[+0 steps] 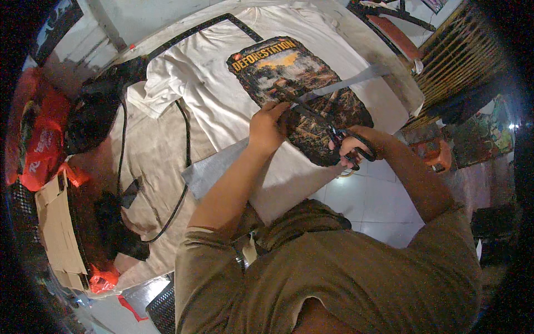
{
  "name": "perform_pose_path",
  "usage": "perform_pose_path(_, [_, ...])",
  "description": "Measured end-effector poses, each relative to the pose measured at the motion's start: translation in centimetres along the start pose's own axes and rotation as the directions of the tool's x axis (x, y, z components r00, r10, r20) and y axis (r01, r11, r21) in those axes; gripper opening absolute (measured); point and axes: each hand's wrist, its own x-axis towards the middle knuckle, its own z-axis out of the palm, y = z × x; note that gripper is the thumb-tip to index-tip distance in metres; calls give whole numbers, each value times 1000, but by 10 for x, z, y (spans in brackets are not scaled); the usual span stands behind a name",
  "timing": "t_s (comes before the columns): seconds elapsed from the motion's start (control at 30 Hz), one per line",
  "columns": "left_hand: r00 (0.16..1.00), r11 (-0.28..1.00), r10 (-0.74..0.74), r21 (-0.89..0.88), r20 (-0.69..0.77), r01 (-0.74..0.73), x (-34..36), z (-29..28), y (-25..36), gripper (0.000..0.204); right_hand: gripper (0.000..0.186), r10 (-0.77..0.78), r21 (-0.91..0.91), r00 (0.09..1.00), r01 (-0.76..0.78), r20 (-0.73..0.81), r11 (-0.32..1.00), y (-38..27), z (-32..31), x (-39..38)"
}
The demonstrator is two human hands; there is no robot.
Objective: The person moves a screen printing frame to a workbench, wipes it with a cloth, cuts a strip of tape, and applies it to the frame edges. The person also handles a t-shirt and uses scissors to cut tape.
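Observation:
A white T-shirt [217, 75] lies spread on the table, with a dark picture print [278, 65] in yellow, orange and grey on its front. My right hand [361, 146] is closed around the handles of black scissors [317, 116], whose blades point up and left over the print. My left hand [270, 127] is pinched near the blade tips, at the end of a pale grey translucent strip [356, 78]. That strip runs up and right across the print. Whether the blades touch it I cannot tell.
A cloth-covered table [158, 156] carries a black cable [183, 195] and a black L-shaped ruler [194, 26]. A grey sheet [214, 167] lies under my left forearm. Left stand a cardboard box [61, 234] and red bags [41, 150]. White floor tiles [367, 200] show at right.

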Motion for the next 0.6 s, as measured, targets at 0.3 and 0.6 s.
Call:
perform_pose_path(0.3, [999, 1000, -17, 19, -43, 17, 0, 0, 6, 37, 32, -29, 330, 956, -72, 293, 941, 36, -45, 41])
perform_pose_path(0.6, [996, 1000, 4, -3, -91, -4, 2, -3, 10, 37, 19, -406, 128, 838, 387, 364, 913, 53, -50, 52])
